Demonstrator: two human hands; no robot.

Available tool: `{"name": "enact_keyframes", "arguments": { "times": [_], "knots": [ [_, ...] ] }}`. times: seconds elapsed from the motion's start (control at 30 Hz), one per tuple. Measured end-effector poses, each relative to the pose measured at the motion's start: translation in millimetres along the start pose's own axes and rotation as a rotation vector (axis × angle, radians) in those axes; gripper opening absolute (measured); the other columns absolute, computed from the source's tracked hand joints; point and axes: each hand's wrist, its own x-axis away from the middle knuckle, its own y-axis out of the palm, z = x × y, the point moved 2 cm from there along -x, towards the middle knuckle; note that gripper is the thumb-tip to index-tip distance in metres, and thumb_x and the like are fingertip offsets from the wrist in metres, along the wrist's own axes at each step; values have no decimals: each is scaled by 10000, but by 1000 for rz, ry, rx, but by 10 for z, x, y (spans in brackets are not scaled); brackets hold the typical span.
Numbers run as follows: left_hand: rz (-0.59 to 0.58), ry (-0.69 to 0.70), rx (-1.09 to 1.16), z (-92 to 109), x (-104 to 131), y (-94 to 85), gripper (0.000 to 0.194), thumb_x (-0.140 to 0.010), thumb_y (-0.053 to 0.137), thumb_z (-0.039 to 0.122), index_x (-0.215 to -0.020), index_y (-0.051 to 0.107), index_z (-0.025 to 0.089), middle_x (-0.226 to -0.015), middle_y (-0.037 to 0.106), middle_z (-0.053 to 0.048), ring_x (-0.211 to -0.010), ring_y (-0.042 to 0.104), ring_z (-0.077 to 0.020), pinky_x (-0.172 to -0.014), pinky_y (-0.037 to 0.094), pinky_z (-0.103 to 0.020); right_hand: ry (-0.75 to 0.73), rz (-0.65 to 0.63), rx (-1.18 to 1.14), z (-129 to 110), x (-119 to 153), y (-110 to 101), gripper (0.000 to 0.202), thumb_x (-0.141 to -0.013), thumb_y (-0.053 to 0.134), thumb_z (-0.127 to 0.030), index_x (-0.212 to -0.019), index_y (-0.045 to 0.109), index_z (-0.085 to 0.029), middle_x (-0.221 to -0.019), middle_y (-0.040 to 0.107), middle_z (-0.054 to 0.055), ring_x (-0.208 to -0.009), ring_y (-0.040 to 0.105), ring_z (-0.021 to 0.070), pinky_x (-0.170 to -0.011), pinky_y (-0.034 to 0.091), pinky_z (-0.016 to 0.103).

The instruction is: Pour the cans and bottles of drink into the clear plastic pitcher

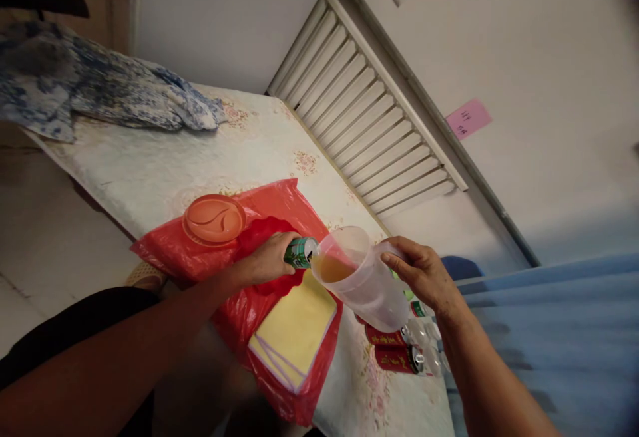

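Observation:
A green drink can lies tipped in my left hand, whose fingers are wrapped round it. Its opened end is at the rim of a translucent plastic jug. My right hand grips the jug by its handle and keeps it tilted towards the can. Amber liquid shows inside the jug near its mouth. Beneath my left hand is a red item with a wavy edge, partly hidden by the hand and can. A folded yellow cloth lies just below the can.
A red plastic bag is spread on the floral-covered table, with a round orange lid on it. Red drink cans and clear cups stand right of the jug. Blue-white fabric lies far left. A radiator borders the table.

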Motion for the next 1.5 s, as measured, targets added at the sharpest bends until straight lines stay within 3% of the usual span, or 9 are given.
{"name": "enact_keyframes", "arguments": {
  "times": [0.73, 1.5],
  "knots": [
    [4, 15, -10, -32, -22, 28, 446, -652, 686, 115, -1078, 634, 234, -1113, 693, -25, -1061, 640, -240, -878, 500, -311, 6, -18, 16, 2, -14, 2, 326, -876, 626, -493, -914, 711, -180, -697, 572, -6, -620, 467, 127, -580, 385, 253],
    [-4, 17, -6, -22, -11, 21, 401, -661, 659, 121, -1049, 624, 215, -1093, 684, -41, -1021, 639, -240, -875, 498, -335, 6, -22, 47, -10, -25, 9, 356, -871, 624, -531, -931, 718, -193, -745, 646, 15, -658, 536, 156, -617, 440, 273]
  ]
}}
